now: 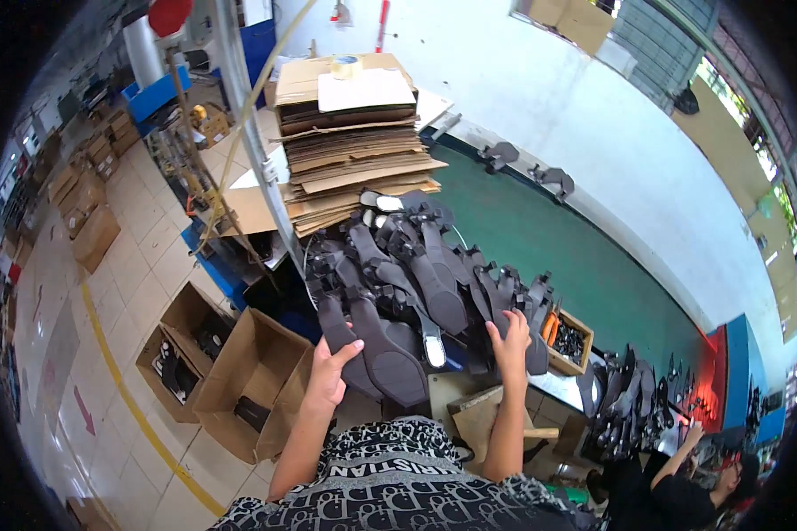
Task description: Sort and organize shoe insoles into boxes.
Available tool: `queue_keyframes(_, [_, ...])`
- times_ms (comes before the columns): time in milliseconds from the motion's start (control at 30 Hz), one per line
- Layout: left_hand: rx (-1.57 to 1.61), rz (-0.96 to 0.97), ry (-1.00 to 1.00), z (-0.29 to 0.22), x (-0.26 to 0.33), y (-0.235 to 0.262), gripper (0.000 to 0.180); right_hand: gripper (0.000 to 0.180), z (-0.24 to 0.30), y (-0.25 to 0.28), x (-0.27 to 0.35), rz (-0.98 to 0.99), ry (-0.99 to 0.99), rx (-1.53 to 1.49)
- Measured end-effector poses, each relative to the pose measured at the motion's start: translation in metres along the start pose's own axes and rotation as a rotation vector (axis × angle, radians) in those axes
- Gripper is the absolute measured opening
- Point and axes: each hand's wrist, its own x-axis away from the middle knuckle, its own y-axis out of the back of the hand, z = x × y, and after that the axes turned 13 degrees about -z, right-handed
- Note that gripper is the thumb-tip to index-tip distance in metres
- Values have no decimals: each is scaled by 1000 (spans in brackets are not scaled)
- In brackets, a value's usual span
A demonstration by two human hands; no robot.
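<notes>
A: What's nearest us?
B: The wearer's black-and-grey patterned shirt (398, 460), at the lower edge.
A: And from the left?
B: Three open cartons (283, 363) on the tiled floor (142, 230); one dark piece (251, 412) shows inside the nearest.
A: The left hand (329, 376)?
B: Thumb spread from the fingers, touching the left edge of the dark heeled shoes (390, 365). Whether it grips one, I cannot tell.
A: Beyond it?
B: One stack of flattened cardboard (354, 159), one tape roll (346, 66) on top.
A: And those shoes?
B: Heaped between the hands beside the green counter (558, 257), mostly soles up, too overlapped to count.
A: The right hand (507, 345)?
B: Half open, thumb apart, against the heap's right side; again I can't tell if it grips.
A: Further right?
B: Two small shoe clusters (553, 181) near the wall (593, 142), one orange-handled tool (551, 329), one box of small dark parts (565, 364), a second shoe heap (624, 398), and one co-worker (682, 500), arm raised.
</notes>
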Motion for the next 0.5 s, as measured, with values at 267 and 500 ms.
queue_keyframes(267, [-165,142,16,10,9,-12,42,34,118,36,46,721,-492,-1180])
queue_keyframes(500, [-397,370,52,25,12,0,50,20,135,31,80,668,-563,-1091])
